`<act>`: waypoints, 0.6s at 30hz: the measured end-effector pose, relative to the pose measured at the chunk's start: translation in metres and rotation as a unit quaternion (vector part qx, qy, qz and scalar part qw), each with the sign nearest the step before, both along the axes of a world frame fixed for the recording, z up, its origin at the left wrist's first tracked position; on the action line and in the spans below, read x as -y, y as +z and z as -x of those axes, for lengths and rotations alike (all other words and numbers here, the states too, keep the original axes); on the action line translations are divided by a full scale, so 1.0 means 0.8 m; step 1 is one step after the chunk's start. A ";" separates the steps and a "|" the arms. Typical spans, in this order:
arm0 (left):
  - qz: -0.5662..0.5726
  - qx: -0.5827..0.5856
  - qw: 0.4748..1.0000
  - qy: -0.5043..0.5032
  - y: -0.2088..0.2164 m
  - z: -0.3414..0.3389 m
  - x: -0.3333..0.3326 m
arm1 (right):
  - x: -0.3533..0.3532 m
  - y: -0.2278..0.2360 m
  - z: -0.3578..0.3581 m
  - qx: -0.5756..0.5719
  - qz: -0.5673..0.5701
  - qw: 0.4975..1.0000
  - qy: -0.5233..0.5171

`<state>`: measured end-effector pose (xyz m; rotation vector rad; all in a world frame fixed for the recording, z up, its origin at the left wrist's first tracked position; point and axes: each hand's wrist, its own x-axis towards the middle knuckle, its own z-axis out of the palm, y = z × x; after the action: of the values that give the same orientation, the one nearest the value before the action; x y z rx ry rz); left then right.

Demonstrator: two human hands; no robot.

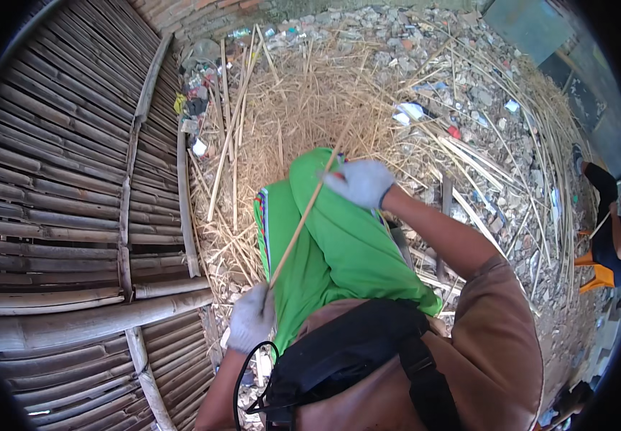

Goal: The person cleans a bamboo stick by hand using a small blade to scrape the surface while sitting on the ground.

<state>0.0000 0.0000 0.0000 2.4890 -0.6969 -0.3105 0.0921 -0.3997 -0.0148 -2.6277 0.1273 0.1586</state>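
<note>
Holding one slim tan strip (pixel 297 233) slantwise over the lap; lower end sits in the left hand (pixel 251 320), gloved fingers clamped round it, likely to anchor that end; strip rises from there past the right fingers, its far tip out beyond them over the straw; right hand (pixel 361 184), also gloved, is at the strip's upper stretch, fingers curled in; a reddish bit (pixel 338 176) shows by the thumb side; cannot tell what it is, nor whether those fingers clamp the strip or only that bit; wide spacing between the two sets of fingers probably gives control of the length and leaves the middle exposed; green trousers (pixel 357 255) lie under the strip between both hands, so the thighs look like a handy rest, no bench involved; gloves are presumably there against splinters; black bag (pixel 353 345) is at the waist, nearer the body than the right fingers, clear of the strip; straw-like litter (pixel 310 93) spreads ahead of the right fingers, loose pale strips (pixel 235 122) lie ahead of the left ones, within easy reach by the look of it; rubble (pixel 483 93) is further out to the right of the right fingers; slatted bamboo panel (pixel 59 194) stands left of the left fingers, apart from them; orange stool (pixel 598 276) with another person is well off to the right of both hands.
</note>
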 end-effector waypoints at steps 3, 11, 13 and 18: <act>-0.017 0.093 0.995 -0.021 -0.011 -0.072 0.089 | -0.004 0.013 -0.013 -0.027 0.089 0.995 0.020; -0.120 0.224 0.966 -0.050 -0.031 -0.136 0.225 | -0.010 0.006 -0.001 -0.052 0.066 0.996 -0.005; -0.149 0.226 0.961 -0.054 -0.028 -0.128 0.222 | -0.002 -0.005 0.001 -0.055 0.056 0.997 -0.015; -0.179 0.201 0.962 -0.043 -0.002 -0.092 0.159 | -0.002 -0.010 0.001 -0.062 0.036 0.997 -0.031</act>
<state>0.0737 -0.1271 -0.0015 2.9111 -0.9850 0.0515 0.0913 -0.3977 -0.0224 -2.6808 0.2604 0.2999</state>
